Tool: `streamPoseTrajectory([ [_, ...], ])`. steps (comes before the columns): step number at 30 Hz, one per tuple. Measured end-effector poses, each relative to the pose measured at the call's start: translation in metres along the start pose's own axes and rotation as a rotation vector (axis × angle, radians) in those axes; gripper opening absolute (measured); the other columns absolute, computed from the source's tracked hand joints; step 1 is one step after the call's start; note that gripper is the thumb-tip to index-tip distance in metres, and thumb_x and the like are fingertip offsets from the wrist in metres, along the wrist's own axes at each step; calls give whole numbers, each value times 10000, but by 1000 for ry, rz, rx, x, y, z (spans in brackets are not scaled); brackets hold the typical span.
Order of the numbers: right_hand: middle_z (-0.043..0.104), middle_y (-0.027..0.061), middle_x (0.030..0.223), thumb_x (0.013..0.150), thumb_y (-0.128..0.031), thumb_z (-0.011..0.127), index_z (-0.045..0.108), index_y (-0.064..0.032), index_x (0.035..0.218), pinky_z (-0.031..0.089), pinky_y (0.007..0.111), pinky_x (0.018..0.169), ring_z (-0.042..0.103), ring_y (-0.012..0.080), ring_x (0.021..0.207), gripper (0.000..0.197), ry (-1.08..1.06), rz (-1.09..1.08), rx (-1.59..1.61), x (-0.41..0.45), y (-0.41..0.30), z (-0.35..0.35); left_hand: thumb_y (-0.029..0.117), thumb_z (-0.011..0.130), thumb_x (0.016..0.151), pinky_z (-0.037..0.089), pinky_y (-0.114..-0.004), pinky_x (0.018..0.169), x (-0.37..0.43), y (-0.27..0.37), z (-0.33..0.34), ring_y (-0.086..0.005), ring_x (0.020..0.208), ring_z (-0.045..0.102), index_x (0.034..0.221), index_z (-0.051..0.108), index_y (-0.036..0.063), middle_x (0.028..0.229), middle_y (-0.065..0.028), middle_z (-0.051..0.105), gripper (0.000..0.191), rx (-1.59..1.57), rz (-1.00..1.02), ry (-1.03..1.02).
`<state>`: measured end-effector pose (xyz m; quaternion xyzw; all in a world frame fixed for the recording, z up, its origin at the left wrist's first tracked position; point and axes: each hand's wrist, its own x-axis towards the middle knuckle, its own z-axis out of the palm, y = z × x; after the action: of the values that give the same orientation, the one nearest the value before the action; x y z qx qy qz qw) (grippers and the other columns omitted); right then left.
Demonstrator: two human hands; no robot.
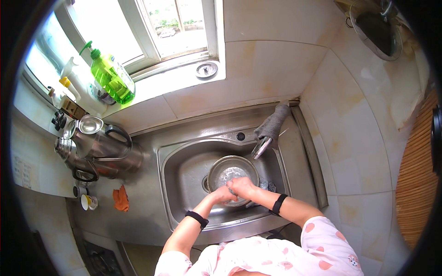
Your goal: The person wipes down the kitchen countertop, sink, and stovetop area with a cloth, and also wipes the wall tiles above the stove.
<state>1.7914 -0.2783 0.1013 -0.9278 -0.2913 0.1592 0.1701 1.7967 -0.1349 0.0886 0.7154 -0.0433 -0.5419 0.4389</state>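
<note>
A round metal basin (233, 165) with water in it stands in the stainless steel sink (184, 165). Over its near half my left hand (222, 194) and my right hand (241, 187) are pressed together, fingers closed. A small greyish thing shows between them, too little of it to name. Beside the basin, under my right forearm, lies crumpled silvery mesh, perhaps scouring pads (267, 185). The faucet (262, 146), wrapped in grey cloth, points into the sink from the back right.
Metal kettles (100, 141) stand on the counter at the left, near an orange cloth (121, 198) and a small cup (89, 202). A green soap pump bottle (112, 79) and a sink strainer (206, 70) are on the windowsill. A wire strainer (376, 34) hangs at the upper right.
</note>
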Motion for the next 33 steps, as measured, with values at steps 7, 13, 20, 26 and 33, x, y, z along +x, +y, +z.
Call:
streamPoseTrajectory([
  [7, 605, 169, 697, 610, -167, 611, 545, -35, 988, 482, 389, 614, 600, 308, 716, 406, -303, 249, 230, 11, 14, 13, 223, 619, 639, 470, -405, 657, -9, 10, 20, -320, 745, 588, 995, 556, 50, 782, -173, 605, 400, 806, 171, 596],
  [13, 481, 197, 1049, 608, -73, 655, 257, -23, 1253, 411, 393, 840, 525, 294, 933, 759, 140, 117, 649, 6, 15, 18, 165, 593, 680, 449, -344, 478, -8, -17, 18, -235, 635, 590, 835, 486, 79, 664, -152, 569, 207, 376, 315, 885],
  [20, 548, 136, 851, 645, -128, 590, 527, -43, 897, 481, 387, 638, 567, 326, 758, 274, 202, -241, -83, 0, -8, -18, 171, 578, 701, 338, -215, 408, -40, 14, 11, -88, 496, 449, 831, 536, 111, 592, 0, 476, 150, -446, 47, 8],
  [26, 586, 179, 672, 625, -188, 594, 563, -65, 768, 471, 390, 569, 593, 289, 705, 191, 32, 96, 15, -5, -13, 6, 224, 574, 690, 478, -411, 532, -35, 13, 18, -280, 709, 603, 977, 532, 33, 789, -242, 577, 347, 734, 142, 518],
  [33, 571, 83, 721, 554, -7, 592, 480, 9, 980, 452, 287, 556, 564, 161, 647, 441, -526, 352, 1100, 0, 11, 0, 168, 532, 720, 466, -406, 510, -25, -23, 17, -302, 603, 582, 1162, 419, 154, 695, -134, 572, 456, 908, 675, 739],
])
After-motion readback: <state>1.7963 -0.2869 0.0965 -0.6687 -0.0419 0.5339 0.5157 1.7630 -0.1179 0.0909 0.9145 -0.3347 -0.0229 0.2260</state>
